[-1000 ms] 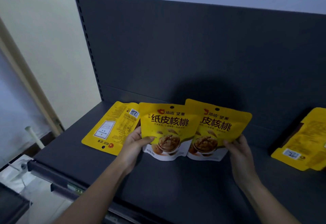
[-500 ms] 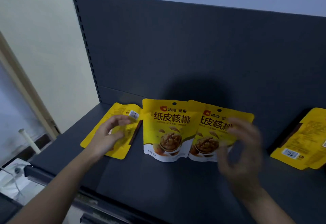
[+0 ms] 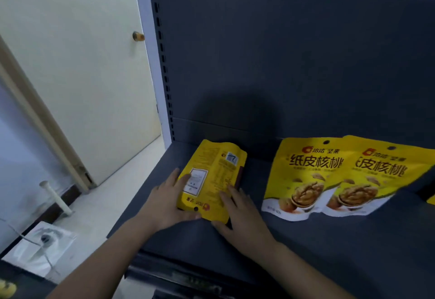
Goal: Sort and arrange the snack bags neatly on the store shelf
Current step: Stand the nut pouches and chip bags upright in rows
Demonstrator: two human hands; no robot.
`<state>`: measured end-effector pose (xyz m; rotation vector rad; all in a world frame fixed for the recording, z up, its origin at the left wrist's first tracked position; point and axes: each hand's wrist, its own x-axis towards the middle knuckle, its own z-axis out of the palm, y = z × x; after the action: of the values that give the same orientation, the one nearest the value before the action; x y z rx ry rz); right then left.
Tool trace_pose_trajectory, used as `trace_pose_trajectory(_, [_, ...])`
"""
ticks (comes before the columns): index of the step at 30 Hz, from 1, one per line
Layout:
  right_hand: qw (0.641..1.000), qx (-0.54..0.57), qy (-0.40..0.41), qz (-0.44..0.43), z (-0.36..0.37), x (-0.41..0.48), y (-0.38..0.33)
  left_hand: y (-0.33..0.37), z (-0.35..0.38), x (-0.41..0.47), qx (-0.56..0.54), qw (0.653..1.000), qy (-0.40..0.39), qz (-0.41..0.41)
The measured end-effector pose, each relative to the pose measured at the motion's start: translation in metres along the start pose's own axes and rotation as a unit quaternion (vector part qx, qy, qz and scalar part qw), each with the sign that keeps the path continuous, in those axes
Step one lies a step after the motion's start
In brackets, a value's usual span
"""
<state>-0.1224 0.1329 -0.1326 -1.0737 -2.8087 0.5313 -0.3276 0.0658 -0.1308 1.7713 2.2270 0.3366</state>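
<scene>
A yellow snack bag (image 3: 211,176) lies back side up near the left end of the dark shelf (image 3: 329,251). My left hand (image 3: 164,202) holds its left edge, fingers on top and thumb along the near edge. My right hand (image 3: 242,216) holds its right near corner, fingers on the bag and thumb under the corner. To the right, two yellow walnut bags (image 3: 303,176) (image 3: 381,181) stand face out against the back panel, the left one overlapping the right one.
The shelf's slotted upright (image 3: 162,63) rises at the back left. A cream door (image 3: 77,75) with a knob stands beyond the shelf's left end. A sliver of another yellow bag (image 3: 431,201) shows at the right edge. Bare shelf surface lies in front of the standing bags.
Both hands let go of the two standing bags and moved left onto the face-down bag. The view swung left, so the standing bags now sit at the right.
</scene>
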Motion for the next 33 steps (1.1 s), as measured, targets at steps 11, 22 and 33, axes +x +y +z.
trace_pose_trajectory(11, [0.990,0.057,0.132,-0.004,-0.024,0.003,-0.015,-0.026,-0.021,-0.001,-0.160,0.966,0.096,0.181])
trace_pose_trajectory(22, [0.789,0.486,0.351,0.133,-0.092,0.070,-0.051,0.026,-0.083,0.046,-0.482,0.824,0.296,0.025])
trace_pose_trajectory(33, [0.826,0.487,0.209,0.192,-0.057,0.076,-0.029,0.012,-0.008,0.085,-0.348,0.919,0.169,-0.071])
